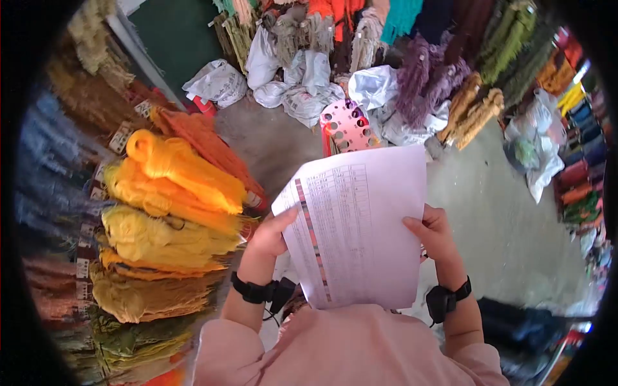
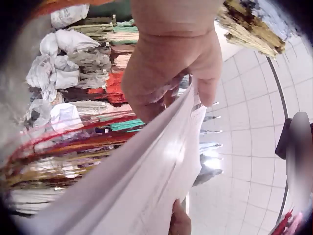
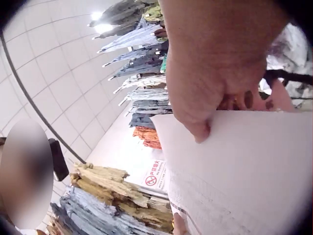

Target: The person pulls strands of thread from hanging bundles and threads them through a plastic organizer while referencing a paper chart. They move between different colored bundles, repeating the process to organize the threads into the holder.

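Note:
Printed sheets of paper point(image 1: 360, 257) are held up in front of the chest, with a table of text and a strip of small coloured blocks near the left side. My left hand point(image 1: 269, 235) pinches their left edge, thumb on the printed face. At the opposite edge, my right hand point(image 1: 438, 233) grips them with its thumb on the front and its other fingers behind. The left wrist view shows the paper point(image 2: 142, 171) nearly edge-on, running down from the left hand point(image 2: 171, 73). Beyond the top edge shows a pink board with round holes point(image 1: 347, 122), its lower part hidden.
Yellow and orange yarn hanks point(image 1: 187, 174) hang close on the left. White plastic bags point(image 1: 309, 103) lie on the floor ahead, below more hanging hanks. A purple hank point(image 1: 418, 77) and a clear bag point(image 1: 537, 141) stand to the right, beside grey floor point(image 1: 508, 219).

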`<action>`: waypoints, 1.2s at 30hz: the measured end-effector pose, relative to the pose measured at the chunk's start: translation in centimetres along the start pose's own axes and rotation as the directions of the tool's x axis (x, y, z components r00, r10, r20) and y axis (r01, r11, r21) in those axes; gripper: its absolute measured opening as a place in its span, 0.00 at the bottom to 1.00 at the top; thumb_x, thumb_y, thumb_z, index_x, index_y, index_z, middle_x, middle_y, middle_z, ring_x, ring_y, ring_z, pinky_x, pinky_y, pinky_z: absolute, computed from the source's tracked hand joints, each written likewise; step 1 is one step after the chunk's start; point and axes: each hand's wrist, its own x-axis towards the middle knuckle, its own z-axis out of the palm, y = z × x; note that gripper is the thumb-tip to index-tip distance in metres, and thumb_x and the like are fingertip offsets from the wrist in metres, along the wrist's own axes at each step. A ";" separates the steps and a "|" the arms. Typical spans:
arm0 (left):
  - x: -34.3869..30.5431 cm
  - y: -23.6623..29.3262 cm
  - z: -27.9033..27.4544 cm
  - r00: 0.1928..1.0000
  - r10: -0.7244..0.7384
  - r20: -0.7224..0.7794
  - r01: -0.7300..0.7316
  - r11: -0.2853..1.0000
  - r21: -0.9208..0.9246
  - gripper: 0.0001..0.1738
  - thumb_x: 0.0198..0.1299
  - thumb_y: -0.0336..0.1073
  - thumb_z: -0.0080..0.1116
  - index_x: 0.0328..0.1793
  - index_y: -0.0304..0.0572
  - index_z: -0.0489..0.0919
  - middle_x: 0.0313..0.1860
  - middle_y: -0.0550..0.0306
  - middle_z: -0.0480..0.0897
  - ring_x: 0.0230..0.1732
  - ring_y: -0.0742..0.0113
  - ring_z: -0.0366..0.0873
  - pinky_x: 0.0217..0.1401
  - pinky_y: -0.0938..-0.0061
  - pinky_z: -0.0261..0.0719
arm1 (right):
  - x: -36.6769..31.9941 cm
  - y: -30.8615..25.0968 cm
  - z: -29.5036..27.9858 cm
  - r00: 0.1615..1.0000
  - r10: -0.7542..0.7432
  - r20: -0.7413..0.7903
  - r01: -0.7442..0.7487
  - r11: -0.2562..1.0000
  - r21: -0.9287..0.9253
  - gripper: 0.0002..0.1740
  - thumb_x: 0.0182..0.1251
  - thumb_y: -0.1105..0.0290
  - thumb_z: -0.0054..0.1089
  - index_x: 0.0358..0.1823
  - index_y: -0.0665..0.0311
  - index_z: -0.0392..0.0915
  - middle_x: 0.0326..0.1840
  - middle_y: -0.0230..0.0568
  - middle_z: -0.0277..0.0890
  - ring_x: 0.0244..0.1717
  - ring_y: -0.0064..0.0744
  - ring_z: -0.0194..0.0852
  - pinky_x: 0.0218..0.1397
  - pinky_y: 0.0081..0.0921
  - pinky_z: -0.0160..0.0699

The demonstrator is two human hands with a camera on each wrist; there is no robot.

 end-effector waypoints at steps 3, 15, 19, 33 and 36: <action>7.5 3.1 0.9 0.999 -0.030 0.043 0.035 0.993 -0.117 0.27 0.51 0.42 0.53 0.56 0.36 0.64 0.48 0.52 0.73 0.48 0.61 0.71 0.51 0.67 0.68 | 8.7 -0.9 -3.3 0.996 0.071 0.046 -0.067 0.995 -0.075 0.07 0.55 0.76 0.52 0.33 0.72 0.75 0.30 0.33 0.73 0.27 0.14 0.67 0.26 0.14 0.67; 29.4 15.9 -3.9 0.939 0.305 -0.162 -0.340 0.898 -0.280 0.24 0.54 0.41 0.50 0.55 0.36 0.65 0.49 0.51 0.73 0.49 0.60 0.71 0.53 0.66 0.67 | 47.7 -2.8 -2.8 0.867 -0.023 0.497 0.080 0.992 -0.094 0.08 0.54 0.74 0.52 0.32 0.72 0.75 0.24 0.30 0.72 0.25 0.15 0.65 0.26 0.14 0.65; 32.7 21.0 -6.0 0.828 0.389 -0.403 -0.477 0.867 -0.144 0.21 0.55 0.38 0.49 0.53 0.35 0.66 0.47 0.52 0.74 0.47 0.63 0.71 0.50 0.68 0.69 | 58.6 -4.1 2.0 0.789 0.027 0.614 0.051 0.993 -0.109 0.08 0.53 0.73 0.52 0.31 0.72 0.74 0.22 0.28 0.70 0.22 0.13 0.63 0.23 0.14 0.62; 34.2 39.6 -25.4 0.505 0.548 -0.667 -0.616 0.770 0.167 0.19 0.53 0.30 0.53 0.51 0.35 0.69 0.46 0.57 0.73 0.48 0.70 0.69 0.52 0.73 0.66 | 84.5 -4.5 34.8 0.458 -0.058 0.887 0.137 0.990 -0.006 0.10 0.51 0.71 0.57 0.29 0.73 0.75 0.27 0.30 0.73 0.26 0.16 0.66 0.28 0.17 0.66; 35.2 45.3 -29.6 0.355 0.556 -0.752 -0.545 0.776 0.317 0.19 0.53 0.31 0.53 0.52 0.36 0.69 0.47 0.59 0.73 0.47 0.72 0.68 0.52 0.74 0.66 | 90.6 -5.6 44.1 0.344 0.018 0.939 0.034 0.999 -0.032 0.11 0.51 0.70 0.56 0.30 0.74 0.75 0.27 0.32 0.74 0.26 0.17 0.66 0.29 0.18 0.66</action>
